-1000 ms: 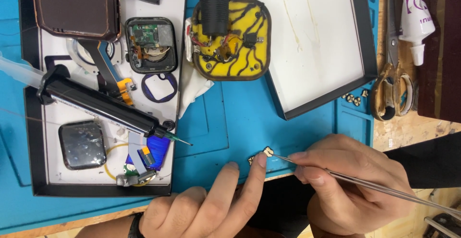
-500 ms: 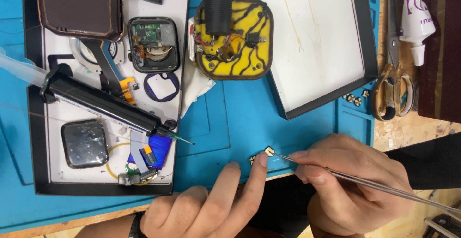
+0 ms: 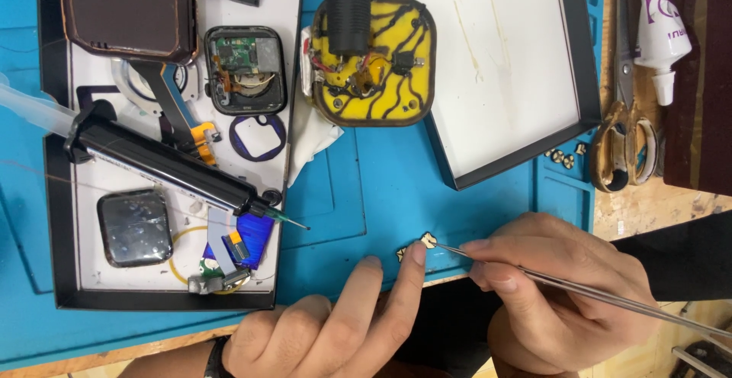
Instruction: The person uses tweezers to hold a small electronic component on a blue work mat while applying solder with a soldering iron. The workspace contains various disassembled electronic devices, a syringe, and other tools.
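Two bare hands work at the near edge of a blue silicone work mat [image 3: 427, 187] that lies on a wooden worktop [image 3: 648, 210]. The right hand [image 3: 557, 294] is curled shut around a pair of slim metal tweezers [image 3: 549, 277], whose tips reach left to a tiny pale component [image 3: 428, 239] on the mat near that near edge. The left hand [image 3: 328, 325] lies flat and mostly open, holding nothing; its extended fingertip [image 3: 418, 254] presses down just beside the component, against a second small dark piece [image 3: 402, 254]. Toward the mat's left side sits a black-rimmed white tray [image 3: 286, 81] carrying an opened smartwatch body [image 3: 244, 69] with its circuit board showing, a dark square watch screen [image 3: 135, 227], a larger brown-edged dark screen [image 3: 126, 12] at the far left corner, a black syringe-style dispenser [image 3: 168, 166] lying aslant with its needle pointing past the tray's right edge, and blue and orange flex cables [image 3: 240, 245] near the tray's near edge. Just right of that tray, a yellow device with black wavy lines and a black cylinder topped in red [image 3: 374, 62] rests on the mat. Farther right, a second black-rimmed white tray [image 3: 496, 65] lies tilted at the far edge. On the worktop's right side lie scissors [image 3: 627, 134], a white tube [image 3: 659, 27], and a few small brass-coloured bits [image 3: 563, 157] on the mat's right edge.
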